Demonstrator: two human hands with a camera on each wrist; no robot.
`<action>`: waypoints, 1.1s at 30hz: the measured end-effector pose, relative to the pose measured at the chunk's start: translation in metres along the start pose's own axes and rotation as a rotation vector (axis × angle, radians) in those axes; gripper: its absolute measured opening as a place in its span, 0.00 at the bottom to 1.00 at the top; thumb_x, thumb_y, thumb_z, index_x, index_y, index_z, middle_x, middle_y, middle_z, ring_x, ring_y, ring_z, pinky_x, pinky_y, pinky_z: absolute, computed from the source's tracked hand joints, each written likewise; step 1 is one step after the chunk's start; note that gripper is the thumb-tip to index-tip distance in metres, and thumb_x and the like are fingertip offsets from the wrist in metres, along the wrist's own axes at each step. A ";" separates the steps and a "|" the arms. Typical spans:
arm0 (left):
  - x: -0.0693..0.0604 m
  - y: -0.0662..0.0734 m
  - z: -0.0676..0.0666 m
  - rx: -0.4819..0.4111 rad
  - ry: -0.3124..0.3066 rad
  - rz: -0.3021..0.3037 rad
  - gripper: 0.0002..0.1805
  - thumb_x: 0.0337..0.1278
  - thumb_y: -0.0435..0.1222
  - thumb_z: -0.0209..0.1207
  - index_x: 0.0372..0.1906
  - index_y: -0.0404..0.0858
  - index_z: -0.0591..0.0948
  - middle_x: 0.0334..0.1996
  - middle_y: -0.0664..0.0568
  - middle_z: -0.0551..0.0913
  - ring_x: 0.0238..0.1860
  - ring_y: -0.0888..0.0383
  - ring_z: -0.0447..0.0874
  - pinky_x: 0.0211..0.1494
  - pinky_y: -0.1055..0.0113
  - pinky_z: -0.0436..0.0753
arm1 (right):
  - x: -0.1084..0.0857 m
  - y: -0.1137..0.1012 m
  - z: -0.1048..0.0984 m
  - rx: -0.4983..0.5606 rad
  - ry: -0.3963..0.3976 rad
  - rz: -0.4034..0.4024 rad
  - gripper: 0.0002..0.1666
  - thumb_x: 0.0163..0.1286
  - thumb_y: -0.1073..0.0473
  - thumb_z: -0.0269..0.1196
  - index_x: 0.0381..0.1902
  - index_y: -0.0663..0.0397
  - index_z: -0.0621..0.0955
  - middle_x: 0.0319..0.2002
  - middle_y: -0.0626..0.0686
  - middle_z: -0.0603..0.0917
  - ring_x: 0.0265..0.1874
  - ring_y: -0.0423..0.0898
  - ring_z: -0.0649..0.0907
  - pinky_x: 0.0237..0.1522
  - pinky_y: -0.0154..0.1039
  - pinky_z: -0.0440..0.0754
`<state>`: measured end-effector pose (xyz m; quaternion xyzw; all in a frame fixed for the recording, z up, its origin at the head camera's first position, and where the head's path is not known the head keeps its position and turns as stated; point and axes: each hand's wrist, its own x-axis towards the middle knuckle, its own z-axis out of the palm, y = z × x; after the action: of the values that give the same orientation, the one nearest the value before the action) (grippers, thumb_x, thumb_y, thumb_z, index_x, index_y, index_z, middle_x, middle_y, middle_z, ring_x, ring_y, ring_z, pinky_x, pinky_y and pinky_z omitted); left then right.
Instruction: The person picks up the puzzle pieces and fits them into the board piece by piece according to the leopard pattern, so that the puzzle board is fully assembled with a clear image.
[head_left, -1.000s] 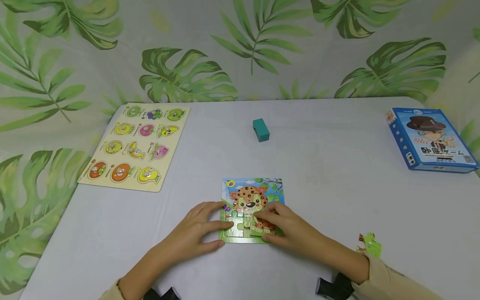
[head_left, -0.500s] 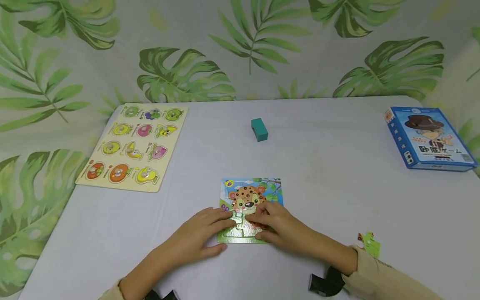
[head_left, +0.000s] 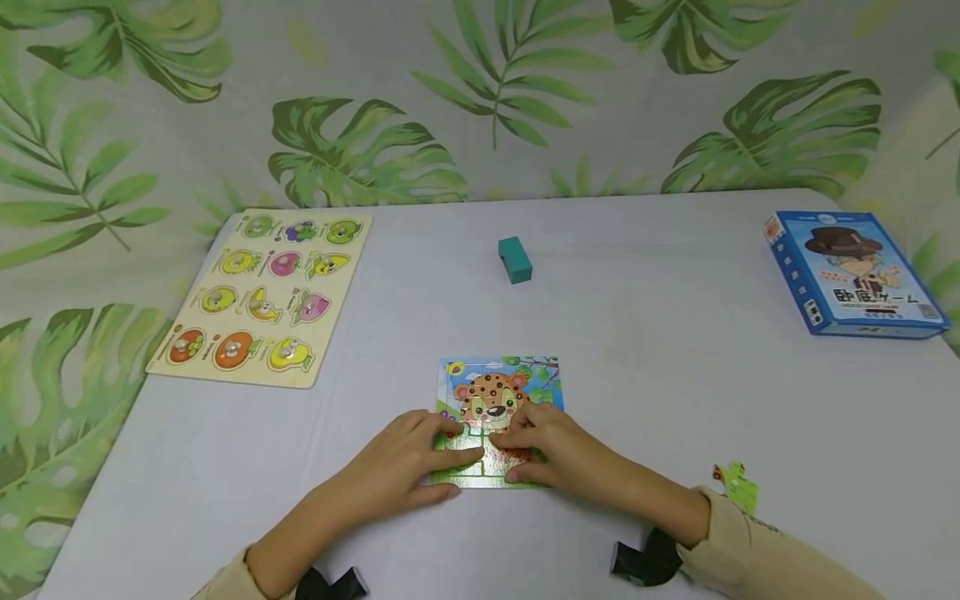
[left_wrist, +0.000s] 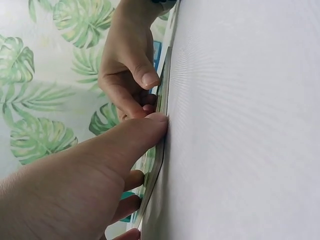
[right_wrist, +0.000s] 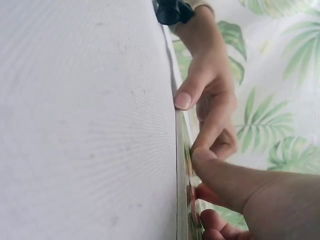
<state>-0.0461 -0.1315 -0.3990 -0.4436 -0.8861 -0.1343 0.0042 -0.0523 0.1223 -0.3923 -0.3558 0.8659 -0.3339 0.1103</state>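
A square jigsaw puzzle (head_left: 542, 379) with a cartoon leopard lies flat on the white table, seen in the head view. My left hand (head_left: 411, 460) rests at its lower left. One extended finger reaches onto the glossy green pieces, and the thumb (left_wrist: 156, 118) touches the near edge of the board in the left wrist view. Over the lower right part, my right hand (head_left: 558, 446) pinches a puzzle piece (head_left: 517, 454) between thumb and curled fingers. That piece is mostly hidden by the hand. In the right wrist view, the right thumb (right_wrist: 204, 156) bears on the piece's edge.
A loose green puzzle piece (head_left: 738, 487) lies by the right sleeve. Farther off are a fruit peg board (head_left: 330, 333) at left, a small teal block (head_left: 515, 260) at the back, and a blue game box (head_left: 862, 275) at right. Black wrist cameras (head_left: 645, 560) sit at the cuffs.
The right hand has moved slightly left with the piece, which overlapped its neighbours and now lies level among them. A left finger has slid further right onto the puzzle.
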 end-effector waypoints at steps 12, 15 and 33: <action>-0.001 -0.001 0.006 -0.059 0.037 -0.007 0.24 0.49 0.53 0.59 0.56 0.59 0.75 0.54 0.52 0.69 0.55 0.53 0.64 0.61 0.58 0.60 | -0.017 0.003 -0.021 0.146 -0.082 0.093 0.34 0.54 0.49 0.67 0.59 0.41 0.70 0.55 0.42 0.65 0.56 0.41 0.65 0.54 0.44 0.68; -0.001 -0.001 0.006 -0.060 0.038 -0.008 0.24 0.49 0.53 0.59 0.55 0.59 0.75 0.54 0.52 0.69 0.55 0.53 0.64 0.61 0.58 0.60 | -0.029 0.001 -0.034 0.134 -0.001 0.073 0.35 0.53 0.48 0.67 0.59 0.44 0.70 0.56 0.42 0.65 0.56 0.42 0.66 0.53 0.46 0.70; -0.002 -0.002 0.005 -0.056 0.034 -0.013 0.24 0.49 0.53 0.59 0.55 0.59 0.75 0.55 0.52 0.69 0.55 0.54 0.63 0.61 0.59 0.59 | -0.131 0.001 -0.083 -0.029 0.445 0.359 0.49 0.41 0.63 0.74 0.62 0.44 0.66 0.57 0.45 0.65 0.54 0.30 0.60 0.25 0.77 0.59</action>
<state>-0.0461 -0.1333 -0.4042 -0.4353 -0.8847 -0.1665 0.0060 0.0065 0.2547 -0.3366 -0.1163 0.9227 -0.3663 -0.0304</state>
